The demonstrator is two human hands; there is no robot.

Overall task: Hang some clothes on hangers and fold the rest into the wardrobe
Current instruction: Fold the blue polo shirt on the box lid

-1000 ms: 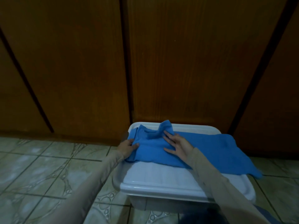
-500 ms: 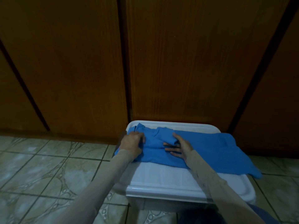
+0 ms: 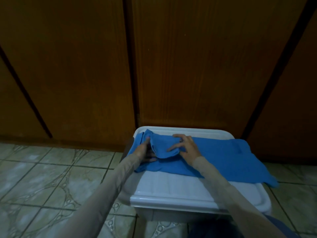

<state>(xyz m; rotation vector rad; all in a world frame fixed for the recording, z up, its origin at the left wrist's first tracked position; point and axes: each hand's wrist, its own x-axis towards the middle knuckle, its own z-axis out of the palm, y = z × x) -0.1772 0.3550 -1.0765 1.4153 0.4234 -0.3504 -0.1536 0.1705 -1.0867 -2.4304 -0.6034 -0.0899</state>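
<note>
**Blue shirt half-folded on the storage box**

From the head camera: one blue shirt [image 3: 214, 157] lies spread across the lid of a single white plastic storage box [image 3: 188, 191], which stands on the tiled floor [image 3: 51, 169] right against the closed wooden wardrobe doors [image 3: 188, 66]. The shirt's right end droops off the lid's edge.

The left hand [image 3: 144, 152] has its grip partly tucked under a raised fold at the shirt's left end; I cannot tell whether the fingers clasp the cloth or only lift it. The right hand [image 3: 187, 146] has bent fingers pinching the bunched top of that same fold.

The cloth looks light, soft and limp, so I'd judge it will sag wherever unsupported; best taken at the seams or fold edges with both hands. I count one garment, one box, two hands, and no hangers in view.
</note>
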